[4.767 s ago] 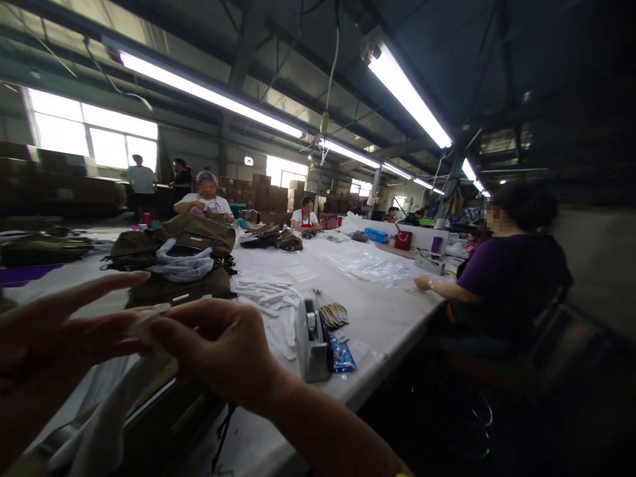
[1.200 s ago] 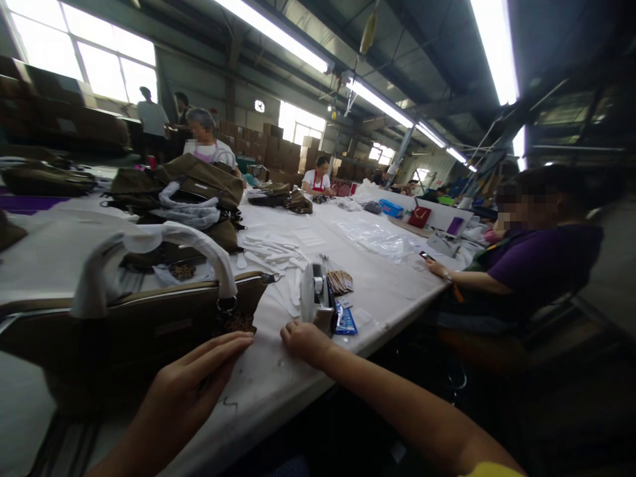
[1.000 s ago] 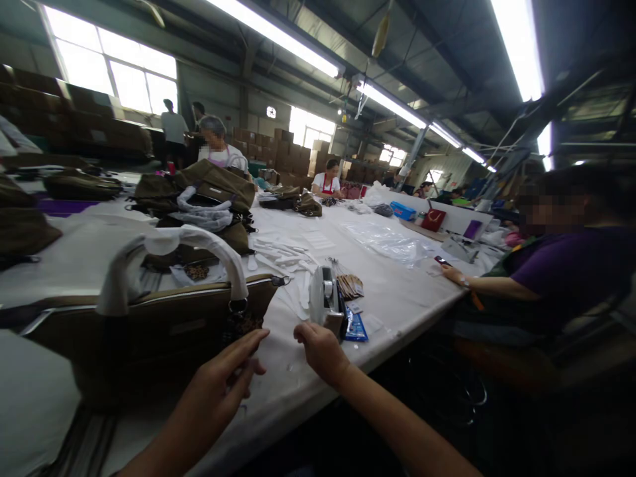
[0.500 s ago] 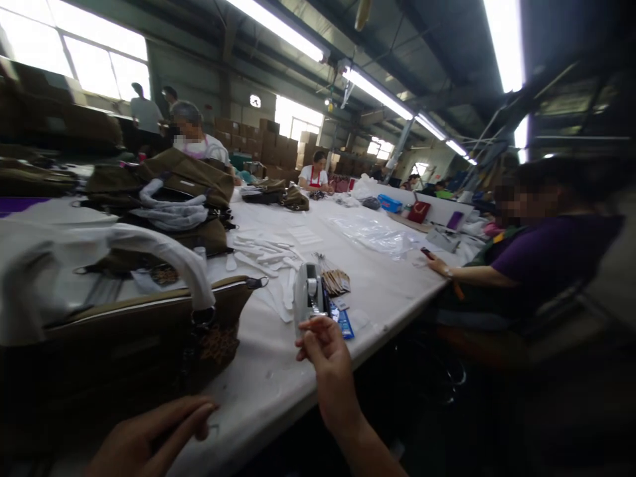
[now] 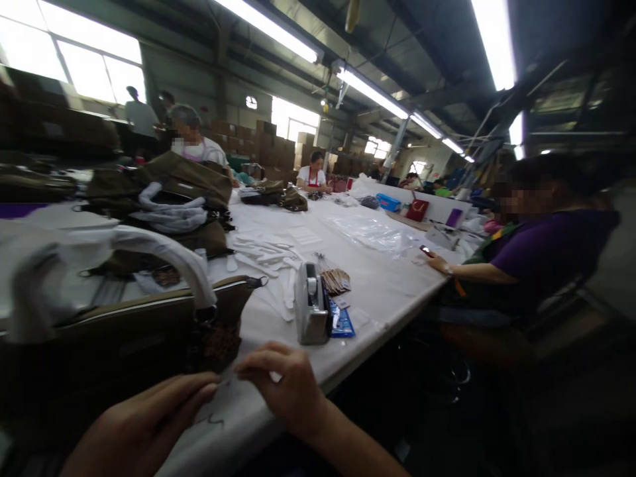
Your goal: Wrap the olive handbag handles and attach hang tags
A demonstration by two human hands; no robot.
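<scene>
Low in the view, my left hand (image 5: 144, 424) and my right hand (image 5: 283, 387) meet over the table's near edge. Between their fingertips is a small pale strip of clear tape (image 5: 226, 383). The right hand pinches one end, and the left hand's fingers are closed on the other. Just behind them lies a brown bag (image 5: 124, 338) with a handle wrapped in white (image 5: 163, 248). A grey tape dispenser (image 5: 311, 308) stands a little right of the bag, beyond my right hand.
A blue packet (image 5: 342, 322) and paper tags (image 5: 335, 281) lie by the dispenser, with white strips (image 5: 268, 252) behind it. More brown bags (image 5: 169, 192) are piled at the left. A seated person in purple (image 5: 541, 255) rests a hand on the white table (image 5: 387, 291). Other workers sit farther back.
My right hand has come back from the tape dispenser toward me and joined my left hand, which rose to meet it. The strip is now held between both.
</scene>
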